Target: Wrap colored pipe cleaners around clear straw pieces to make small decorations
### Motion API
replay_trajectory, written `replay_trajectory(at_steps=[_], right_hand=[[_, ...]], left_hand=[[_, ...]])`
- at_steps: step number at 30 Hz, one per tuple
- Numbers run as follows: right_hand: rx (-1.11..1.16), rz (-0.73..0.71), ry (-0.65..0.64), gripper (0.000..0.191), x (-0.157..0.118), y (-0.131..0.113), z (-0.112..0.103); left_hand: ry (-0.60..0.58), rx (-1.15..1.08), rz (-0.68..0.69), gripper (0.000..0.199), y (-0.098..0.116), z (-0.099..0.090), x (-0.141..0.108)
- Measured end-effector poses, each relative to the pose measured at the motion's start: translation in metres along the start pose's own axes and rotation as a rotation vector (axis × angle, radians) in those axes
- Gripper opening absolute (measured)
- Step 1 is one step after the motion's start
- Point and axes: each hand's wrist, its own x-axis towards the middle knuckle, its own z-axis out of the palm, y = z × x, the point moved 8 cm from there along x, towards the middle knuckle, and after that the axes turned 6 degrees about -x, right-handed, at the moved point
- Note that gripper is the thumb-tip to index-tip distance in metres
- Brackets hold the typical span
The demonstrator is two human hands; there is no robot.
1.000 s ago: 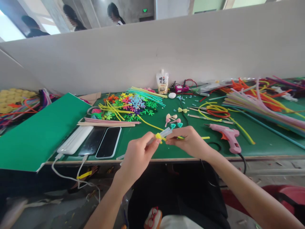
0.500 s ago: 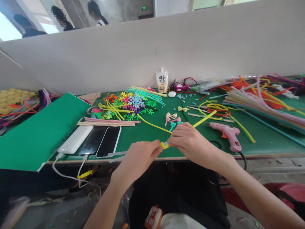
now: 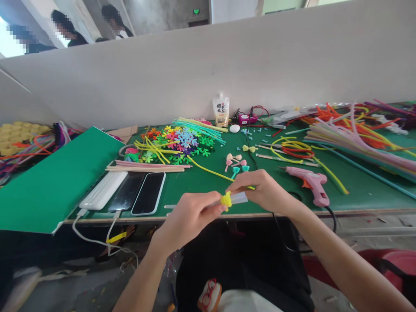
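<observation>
The yellow fuzzy stem (image 3: 226,199) is in the centre of the frame, a little below the middle, wound around some translucent strips (image 3: 239,198). The left hand (image 3: 190,212) is closed on these strips, with its thumb close to the winding. The right hand (image 3: 264,190) has bent fingers at the upper side of the winding; whether they pinch it, one cannot tell. Just above the right hand lie small teal bows (image 3: 235,172), and near to them pink bows (image 3: 239,163). On the right of the frame, a pink glue gun (image 3: 310,183) lies on the green table (image 3: 195,186). On the left side, a phone with pale edge (image 3: 148,193) lies beside a dark phone (image 3: 126,193). Colourful snowflake pieces (image 3: 186,139) make a pile at upper left of centre.
</observation>
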Motion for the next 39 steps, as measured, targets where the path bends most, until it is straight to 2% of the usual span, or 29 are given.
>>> replay_trajectory(at_steps=[7,10,14,18,22,24,31,34,39], right_hand=[[-0.181,-0.085,0.138,0.016,-0.006,-0.003,0.006],[-0.315,-0.144,0.141,0.019,-0.010,-0.009,0.009],[-0.540,-0.184,0.111,0.023,-0.013,-0.018,0.010],[-0.626,-0.219,0.091,0.024,-0.013,-0.024,0.006],[-0.521,-0.243,0.090,0.024,-0.009,-0.024,-0.001],[-0.412,-0.223,0.099,0.021,-0.006,-0.020,-0.005],[-0.023,-0.017,0.063,0.011,-0.003,0.003,-0.005],[0.000,0.010,0.080,0.017,-0.004,0.005,-0.002],[-0.057,0.031,0.097,0.019,-0.006,0.004,0.007]], left_hand=[[0.284,-0.033,-0.180,0.033,-0.024,-0.020,0.004],[0.342,-0.030,-0.268,0.029,-0.033,-0.023,0.004],[0.281,0.073,-0.337,0.022,-0.040,-0.018,0.007],[0.082,0.141,-0.315,0.023,-0.042,-0.001,0.008],[-0.166,0.043,-0.205,0.023,-0.032,0.020,0.005],[-0.203,0.001,-0.167,0.024,-0.026,0.022,0.002],[-0.102,-0.031,-0.039,0.030,-0.010,0.009,-0.001],[-0.016,-0.045,-0.005,0.029,-0.008,0.004,0.000],[0.143,-0.047,-0.065,0.028,-0.015,-0.005,0.001]])
